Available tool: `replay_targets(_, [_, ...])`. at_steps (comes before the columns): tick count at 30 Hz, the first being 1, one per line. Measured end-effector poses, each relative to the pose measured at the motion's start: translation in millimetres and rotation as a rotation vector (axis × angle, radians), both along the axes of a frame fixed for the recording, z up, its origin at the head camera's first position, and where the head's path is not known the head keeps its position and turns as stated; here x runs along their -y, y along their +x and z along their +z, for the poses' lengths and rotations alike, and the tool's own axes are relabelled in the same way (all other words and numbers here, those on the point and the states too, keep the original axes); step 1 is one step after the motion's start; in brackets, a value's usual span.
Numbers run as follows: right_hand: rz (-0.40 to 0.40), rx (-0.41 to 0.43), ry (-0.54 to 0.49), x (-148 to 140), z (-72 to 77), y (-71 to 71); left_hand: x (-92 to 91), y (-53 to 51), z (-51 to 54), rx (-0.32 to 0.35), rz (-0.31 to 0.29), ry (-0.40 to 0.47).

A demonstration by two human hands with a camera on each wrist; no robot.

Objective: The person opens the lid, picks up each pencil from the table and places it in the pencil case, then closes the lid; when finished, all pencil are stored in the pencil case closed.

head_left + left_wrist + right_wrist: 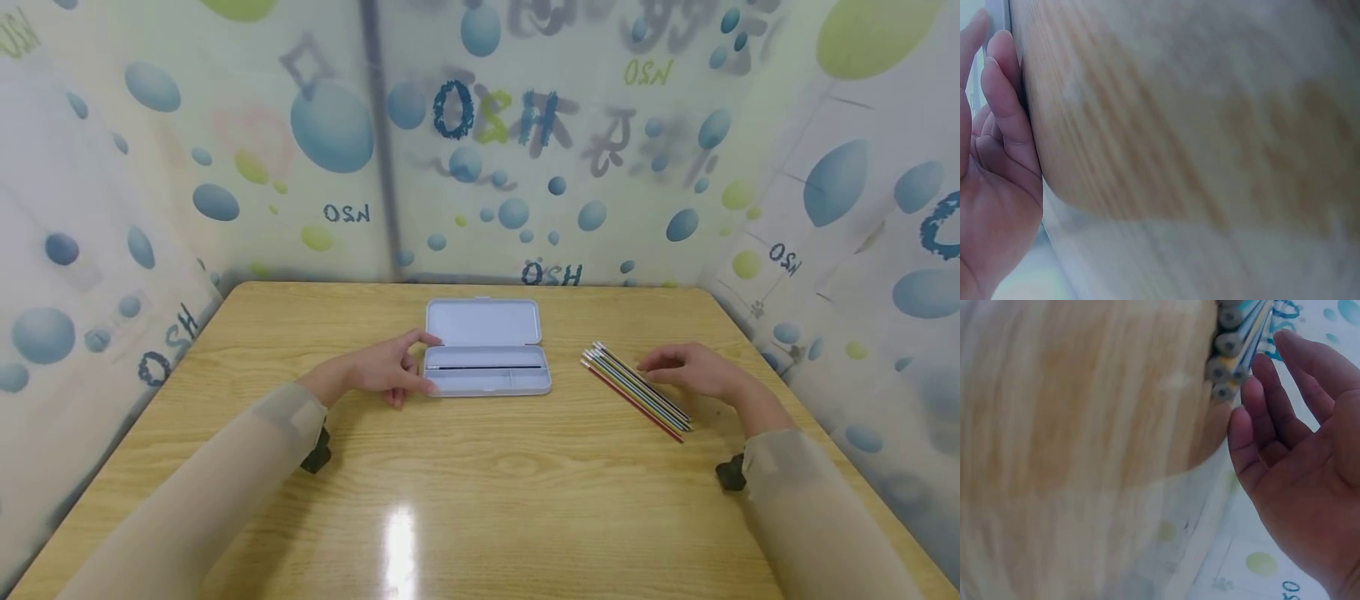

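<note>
Printed walls (420, 250) surround a wood-grain table (480, 475); two pale sleeves, left sleeve (225, 483) and right sleeve (817, 508), reach in over it. The pale pencil case (465, 383) sits near the table's far edge, around mid-width, its lid (483, 322) tipped back, the front part of the base divided into two compartments. Left hand (382, 367) holds the case's left end between thumb and index finger; right hand (697, 371) is released, fingers loosely bent, nothing in its grasp, tips just beside the pencil bundle (637, 390). Contact there: can't tell. The bundle lies slanted on the table, right of the case and apart from it, several colours, a red one along its near side; exact count unclear, pencils overlap. One dark pencil (483, 367) lies lengthwise in the case, behind the divided part. Progress, as judged: early on. Done: case open, one pencil in it. Left: the whole bundle lies outside, none of it lifted, and the lid isn't closed.
</note>
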State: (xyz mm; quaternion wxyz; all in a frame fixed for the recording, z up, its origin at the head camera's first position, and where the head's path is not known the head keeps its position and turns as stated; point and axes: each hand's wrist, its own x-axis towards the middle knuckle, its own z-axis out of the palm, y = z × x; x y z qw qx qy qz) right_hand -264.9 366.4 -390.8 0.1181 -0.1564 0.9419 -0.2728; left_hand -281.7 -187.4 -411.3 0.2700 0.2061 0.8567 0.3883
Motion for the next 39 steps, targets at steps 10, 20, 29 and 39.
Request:
replay_targets(10, [-0.031,0.115,-0.031,-7.5,-2.7,-2.0,-0.8,1.6,2.9,0.005,0.003,-0.002])
replay_targets(20, [-0.048,0.122,-0.006,-5.0,-4.7,-5.4,-0.5,2.4,1.1,0.010,0.014,0.011])
replay_targets(29, [-0.057,0.117,-0.011,-3.9,-4.6,-5.3,-1.0,1.6,1.5,0.004,0.009,0.003])
replay_targets(39, [-0.040,0.108,-0.006,-2.4,-3.6,-3.5,-1.0,0.3,-0.5,0.000,0.012,0.000])
